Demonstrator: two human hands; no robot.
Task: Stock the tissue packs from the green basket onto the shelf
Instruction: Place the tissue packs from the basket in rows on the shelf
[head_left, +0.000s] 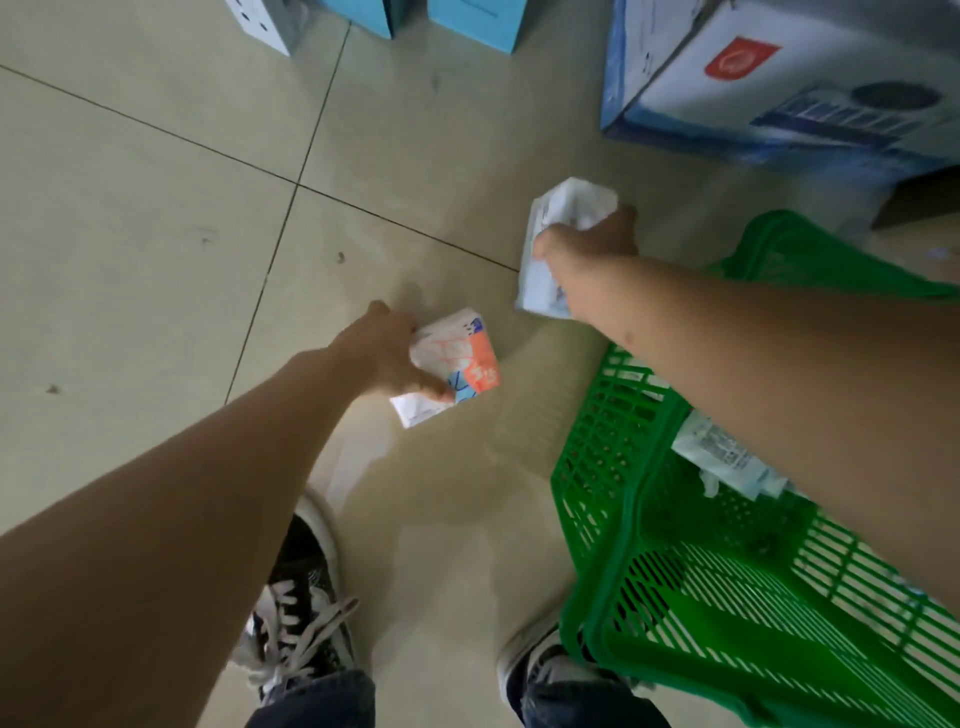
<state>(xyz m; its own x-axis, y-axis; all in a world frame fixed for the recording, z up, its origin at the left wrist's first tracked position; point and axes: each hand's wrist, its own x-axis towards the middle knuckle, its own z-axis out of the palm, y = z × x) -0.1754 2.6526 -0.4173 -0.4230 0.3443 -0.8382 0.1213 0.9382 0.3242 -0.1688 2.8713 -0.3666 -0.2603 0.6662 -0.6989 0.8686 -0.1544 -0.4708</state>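
While shelf sits out of view, target bearing: unknown.
left hand (387, 358): closed on orange-printed tissue pack (452, 366).
right hand (587, 241): closed on white tissue pack (563, 218), long axis roughly fore-aft.
green basket (623, 467): right, under right arm; probably more packs inside.

A wide stretch of bare tiled floor (156, 218) was left open to the left and ahead, with free room seen between the two outstretched arms. The right side was blocked by the green basket (675, 545), whose mesh wall stood just beside the right shoe (540, 660), and its open top was crossed by the right forearm. Farther ahead, passage was closed off by a large blue-and-white carton (779, 78) and smaller blue boxes (467, 21) standing on the floor.
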